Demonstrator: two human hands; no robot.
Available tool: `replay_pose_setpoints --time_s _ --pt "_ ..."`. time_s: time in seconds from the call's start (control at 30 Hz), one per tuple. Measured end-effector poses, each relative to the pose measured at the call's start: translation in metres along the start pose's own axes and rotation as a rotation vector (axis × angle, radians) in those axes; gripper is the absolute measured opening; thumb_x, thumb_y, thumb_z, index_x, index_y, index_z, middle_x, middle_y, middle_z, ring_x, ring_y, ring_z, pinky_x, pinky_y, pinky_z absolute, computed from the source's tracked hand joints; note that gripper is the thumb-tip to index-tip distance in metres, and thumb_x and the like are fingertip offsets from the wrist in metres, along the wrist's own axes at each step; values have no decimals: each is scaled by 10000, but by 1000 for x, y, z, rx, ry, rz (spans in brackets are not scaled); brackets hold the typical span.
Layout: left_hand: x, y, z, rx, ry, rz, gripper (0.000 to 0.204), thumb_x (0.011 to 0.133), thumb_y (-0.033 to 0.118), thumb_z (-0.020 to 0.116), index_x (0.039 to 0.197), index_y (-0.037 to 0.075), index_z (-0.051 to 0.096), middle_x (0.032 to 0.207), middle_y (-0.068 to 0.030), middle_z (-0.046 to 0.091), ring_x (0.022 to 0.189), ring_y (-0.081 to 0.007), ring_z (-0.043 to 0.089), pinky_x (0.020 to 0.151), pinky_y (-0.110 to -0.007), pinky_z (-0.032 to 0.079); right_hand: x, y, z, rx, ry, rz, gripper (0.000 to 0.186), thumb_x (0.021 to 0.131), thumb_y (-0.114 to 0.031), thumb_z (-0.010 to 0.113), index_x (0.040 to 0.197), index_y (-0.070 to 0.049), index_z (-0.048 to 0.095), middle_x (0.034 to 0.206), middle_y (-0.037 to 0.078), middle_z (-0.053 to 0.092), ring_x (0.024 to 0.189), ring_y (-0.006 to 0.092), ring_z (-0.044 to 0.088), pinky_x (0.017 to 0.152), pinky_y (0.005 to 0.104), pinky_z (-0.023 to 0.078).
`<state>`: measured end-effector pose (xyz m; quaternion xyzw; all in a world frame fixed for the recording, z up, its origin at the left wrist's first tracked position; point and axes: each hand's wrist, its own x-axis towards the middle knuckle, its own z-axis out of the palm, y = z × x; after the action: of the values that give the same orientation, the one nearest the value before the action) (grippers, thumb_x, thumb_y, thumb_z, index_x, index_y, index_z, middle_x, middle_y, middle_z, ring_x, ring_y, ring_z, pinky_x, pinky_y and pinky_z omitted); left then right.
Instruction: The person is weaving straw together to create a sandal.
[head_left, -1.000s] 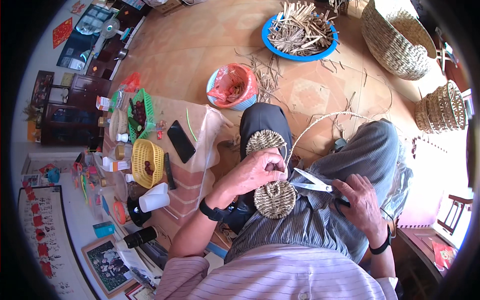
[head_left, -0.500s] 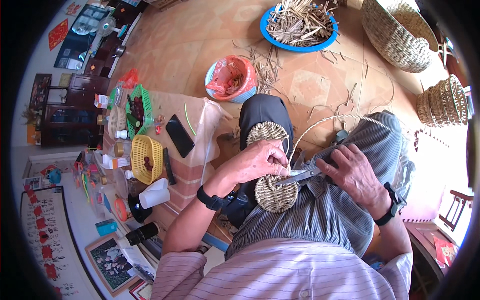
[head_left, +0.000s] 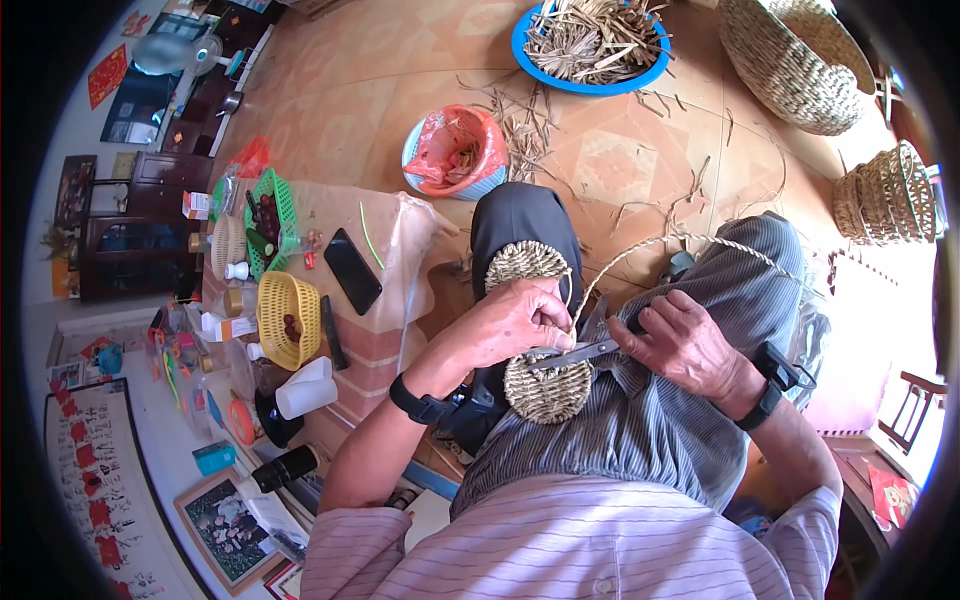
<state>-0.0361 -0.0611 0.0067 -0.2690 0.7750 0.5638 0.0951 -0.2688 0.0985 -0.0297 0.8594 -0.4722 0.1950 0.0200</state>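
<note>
Across my lap lies a woven straw piece (head_left: 548,392), shaped like a shoe sole with a rounded pad at each end. My left hand (head_left: 515,322) covers its middle, thumb and fingers pinched on a twisted straw cord (head_left: 690,237). From that pinch the cord arcs over to my right knee. My right hand (head_left: 685,345) grips a pair of scissors (head_left: 592,350), its handles mostly hidden by the fingers. The blades point left, over the near pad and just below my left fingertips. Whether they touch the straw I cannot tell.
A table (head_left: 385,215) on the left holds a phone (head_left: 352,270), a yellow basket (head_left: 288,318) and a green basket (head_left: 284,222). Ahead on the floor stand a lined bin (head_left: 455,152), a blue basin (head_left: 590,85) of dry straw, and woven baskets (head_left: 790,80). Loose straw is scattered about.
The scissors have shifted a little left, their blades reaching further across the near pad. My right hand has moved slightly left with them. My left hand keeps its pinch on the cord.
</note>
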Motion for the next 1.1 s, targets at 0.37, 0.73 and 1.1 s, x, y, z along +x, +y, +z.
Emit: replay_pose_setpoints --time_s 0.37,0.73,1.1 --pt "-5 -1 9 10 168 73 90 964 50 581 1034 -6 589 818 -89 628 745 -212 621 744 -334 516 -48 -26 -15 764 181 665 402 804 -68 793 1171 -47 633 786 15 577 677 147 578 642 277 491" --pt "-14 10 25 463 139 154 166 779 62 747 884 -28 656 931 -142 512 939 -332 576 852 -425 457 -37 -39 -19 1504 196 1072 465 874 -322 831 1208 -44 665 912 -20 575 814 68 541 752 240 460" --pt "-1 6 8 430 112 194 173 930 102 541 827 -9 624 865 -172 558 884 -368 606 776 -460 474 -14 -18 -41 1684 286 925 496 876 -415 796 1140 -20 654 748 30 637 645 66 587 550 196 442"
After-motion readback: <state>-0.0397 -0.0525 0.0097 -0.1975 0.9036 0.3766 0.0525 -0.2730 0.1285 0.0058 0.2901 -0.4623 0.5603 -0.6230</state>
